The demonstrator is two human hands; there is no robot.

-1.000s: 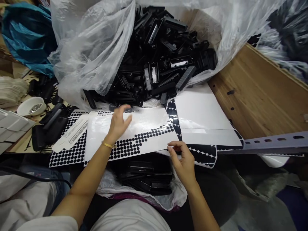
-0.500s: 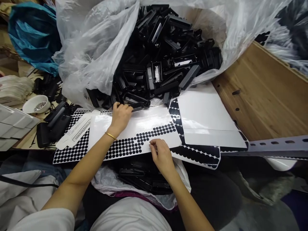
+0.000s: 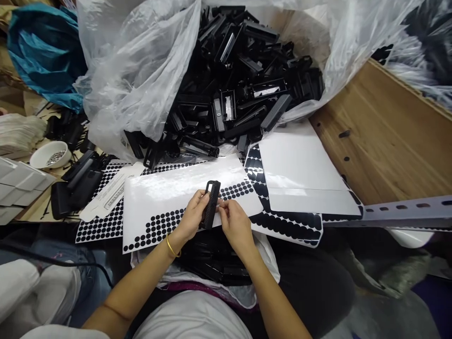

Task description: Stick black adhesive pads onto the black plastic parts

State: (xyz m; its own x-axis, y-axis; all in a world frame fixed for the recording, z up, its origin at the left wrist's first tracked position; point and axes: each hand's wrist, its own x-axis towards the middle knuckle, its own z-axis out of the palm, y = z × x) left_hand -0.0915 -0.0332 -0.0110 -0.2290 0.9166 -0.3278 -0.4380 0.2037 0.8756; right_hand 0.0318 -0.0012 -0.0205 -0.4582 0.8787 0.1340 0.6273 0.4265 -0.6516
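Seen from the head camera, a left hand (image 3: 192, 215) holds a black case (image 3: 211, 207) near the center of the frame, its fingers clamped on the case's left side. The right hand (image 3: 237, 227) bends in close to the case's right edge, thumb and forefinger near each other; whether they pinch anything cannot be told. Beneath the case lies a white sheet (image 3: 155, 190) dotted with black circles. A plastic bag (image 3: 130, 70) of black parts (image 3: 243, 77) fills the top center; a white bowl (image 3: 38, 159) sits at left.
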